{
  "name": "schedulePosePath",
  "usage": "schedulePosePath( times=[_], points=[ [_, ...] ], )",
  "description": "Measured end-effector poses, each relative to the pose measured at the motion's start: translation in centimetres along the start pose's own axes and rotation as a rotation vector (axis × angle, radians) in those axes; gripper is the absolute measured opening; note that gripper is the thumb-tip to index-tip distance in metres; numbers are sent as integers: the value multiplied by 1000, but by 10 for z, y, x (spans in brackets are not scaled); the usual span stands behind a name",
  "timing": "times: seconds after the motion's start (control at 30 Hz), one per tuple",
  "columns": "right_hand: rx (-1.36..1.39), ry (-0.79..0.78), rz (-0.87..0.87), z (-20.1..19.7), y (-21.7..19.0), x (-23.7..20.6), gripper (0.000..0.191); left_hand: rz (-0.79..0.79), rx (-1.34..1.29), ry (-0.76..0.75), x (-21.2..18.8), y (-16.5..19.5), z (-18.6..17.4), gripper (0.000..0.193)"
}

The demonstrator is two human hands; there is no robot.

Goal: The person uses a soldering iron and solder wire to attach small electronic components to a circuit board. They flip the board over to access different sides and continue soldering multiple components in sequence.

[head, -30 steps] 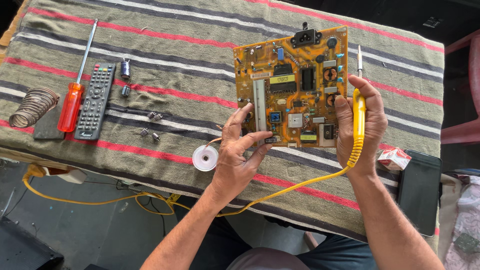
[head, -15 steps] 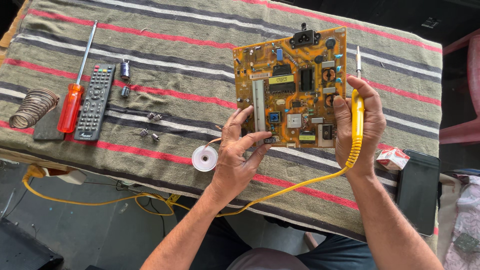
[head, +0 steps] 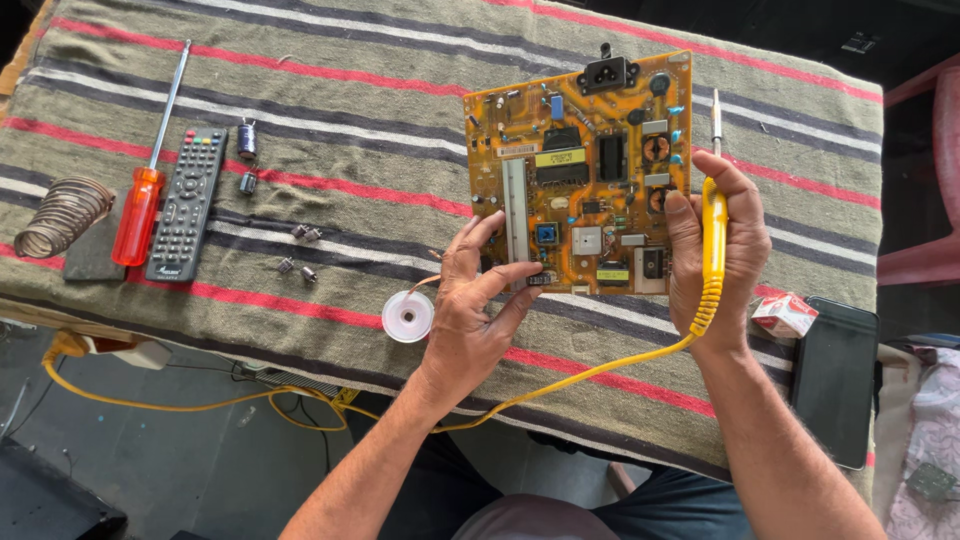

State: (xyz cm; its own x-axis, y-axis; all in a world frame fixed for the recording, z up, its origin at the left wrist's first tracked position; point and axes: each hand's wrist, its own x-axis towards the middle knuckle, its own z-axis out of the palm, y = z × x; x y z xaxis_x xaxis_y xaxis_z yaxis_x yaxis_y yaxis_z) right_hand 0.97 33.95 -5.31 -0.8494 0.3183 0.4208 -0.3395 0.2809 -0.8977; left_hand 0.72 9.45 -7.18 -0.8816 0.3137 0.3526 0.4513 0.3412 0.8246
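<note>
Nearest the camera, both forearms reached up over the desk edge (head: 600, 400), which was covered with a striped blanket.

The left hand (head: 470, 320) was partly curled, thumb and fingertips pinching the lower left edge of the yellow circuit board (head: 580, 170). A thin copper-coloured solder wire ran from that hand towards the small white solder spool (head: 408, 316), which lay just beside the wrist on the blanket.

The right hand (head: 715, 250) was closed around the yellow soldering iron (head: 713, 225), tip pointing away from the body, while its thumb and fingers also steadied the board's right edge. The iron's yellow coiled cord (head: 600, 370) ran down and left, off the desk, to a plug block (head: 140, 352).

Judged step: the board was held and inspected component side up, iron kept clear of it. A next move would call for a joint to be exposed and the tip brought to it together with the wire.

Further left: loose capacitors (head: 246, 140) and small screws (head: 300, 268), a black remote control (head: 187, 205), an orange-handled screwdriver (head: 140, 210), and a coiled-wire iron stand (head: 60, 215).

At the right edge: a small red-and-white box (head: 783, 315) and a dark phone (head: 835, 380).

Containers: the box was the only one seen; contents could not be told.
</note>
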Motion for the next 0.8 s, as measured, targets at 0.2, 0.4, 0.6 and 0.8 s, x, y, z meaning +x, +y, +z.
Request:
schedulePosePath(
  times=[0.2, 0.4, 0.6, 0.8],
  points=[
    [-41, 1, -13, 1, -2, 0, 35, 12, 8, 8, 0, -1, 0, 23],
    [-61, 2, -28, 0, -3, -1, 35, 15, 20, 11, 0, -1, 1, 22],
    [-54, 2, -24, 1, -3, -1, 35, 19, 26, 27, -1, -1, 3, 22],
    [-34, -6, 3, 1, -6, 0, 34, 23, 28, 31, -1, 0, 3, 22]
  ],
)
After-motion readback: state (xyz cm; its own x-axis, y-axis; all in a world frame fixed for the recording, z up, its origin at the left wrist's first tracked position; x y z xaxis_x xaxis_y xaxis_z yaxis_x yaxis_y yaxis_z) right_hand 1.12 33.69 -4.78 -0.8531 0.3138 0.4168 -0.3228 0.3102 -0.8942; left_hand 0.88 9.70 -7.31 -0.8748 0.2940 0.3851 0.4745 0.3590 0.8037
